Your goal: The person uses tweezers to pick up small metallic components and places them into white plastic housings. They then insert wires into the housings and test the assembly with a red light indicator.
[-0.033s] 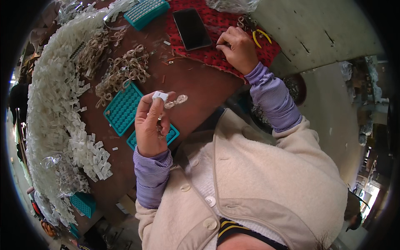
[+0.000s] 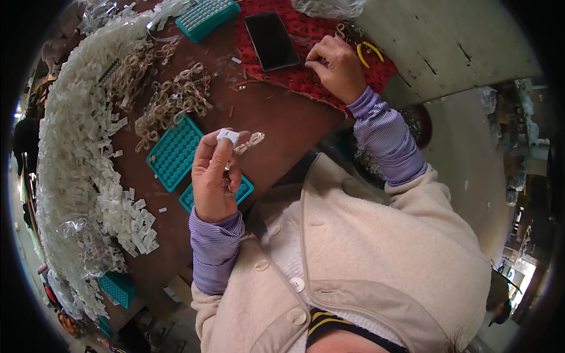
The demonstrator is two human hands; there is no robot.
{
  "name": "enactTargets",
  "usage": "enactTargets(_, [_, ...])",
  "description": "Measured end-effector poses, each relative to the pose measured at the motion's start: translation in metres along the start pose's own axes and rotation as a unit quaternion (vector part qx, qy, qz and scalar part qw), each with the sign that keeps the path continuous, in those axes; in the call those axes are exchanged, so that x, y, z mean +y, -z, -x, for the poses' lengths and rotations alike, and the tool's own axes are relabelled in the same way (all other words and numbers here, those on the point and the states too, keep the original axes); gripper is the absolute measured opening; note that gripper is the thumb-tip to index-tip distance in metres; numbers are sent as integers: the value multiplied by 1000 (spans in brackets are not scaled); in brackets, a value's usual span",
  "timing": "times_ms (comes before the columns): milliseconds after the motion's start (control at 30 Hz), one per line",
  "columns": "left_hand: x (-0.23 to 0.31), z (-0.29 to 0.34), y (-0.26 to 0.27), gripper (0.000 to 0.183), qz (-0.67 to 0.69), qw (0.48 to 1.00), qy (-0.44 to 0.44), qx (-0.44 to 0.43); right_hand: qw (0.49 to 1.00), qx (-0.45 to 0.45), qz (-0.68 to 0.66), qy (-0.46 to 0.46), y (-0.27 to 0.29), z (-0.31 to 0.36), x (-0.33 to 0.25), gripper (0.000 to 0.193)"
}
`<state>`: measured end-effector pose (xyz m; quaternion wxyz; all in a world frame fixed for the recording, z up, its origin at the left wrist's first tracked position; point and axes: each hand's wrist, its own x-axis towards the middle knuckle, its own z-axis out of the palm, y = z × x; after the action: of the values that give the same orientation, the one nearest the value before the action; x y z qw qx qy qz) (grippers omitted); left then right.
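My left hand (image 2: 213, 182) is closed, pinching a small white plastic piece (image 2: 228, 136) between thumb and fingers. A small bundle of beige cord (image 2: 249, 142) sticks out beyond the fingertips, and more cord shows by the curled lower fingers. Below this hand are two teal trays: one with rows of round hollows (image 2: 176, 154) and a second tray (image 2: 244, 189) partly covered by the hand. Over the red patterned cloth (image 2: 312, 29), my right hand (image 2: 336, 66) is closed with thumb and forefinger together; whatever it holds is hidden. Yellow-handled pliers (image 2: 369, 54) lie beside it.
A dark-screened phone (image 2: 272, 41) lies on the cloth. Tangled beige cords (image 2: 176, 97) are left of it on the brown table (image 2: 259, 112). A long heap of white plastic pieces (image 2: 76, 147) fills the left side. A filled teal tray (image 2: 207, 16) stands at the back.
The cord bundle at my left fingertips has turned slightly and looks narrower. My right hand has shifted very little.
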<state>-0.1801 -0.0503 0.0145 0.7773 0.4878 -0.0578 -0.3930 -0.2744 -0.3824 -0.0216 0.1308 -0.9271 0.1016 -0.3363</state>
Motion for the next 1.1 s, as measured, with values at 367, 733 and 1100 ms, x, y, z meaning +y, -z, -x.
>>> enactTargets(367, [-9, 17, -42, 31, -50, 996, 50, -63, 903, -2, -426, -60, 23, 24, -138, 12])
enactTargets(733, [-12, 29, -20, 18, -30, 996, 8, -78, 867, -60, -493, -38, 28, 34, -173, 15])
enactTargets(1100, [17, 28, 27, 30, 31, 999, -17, -29, 885, -137, -443, 37, -17, -19, -172, 7])
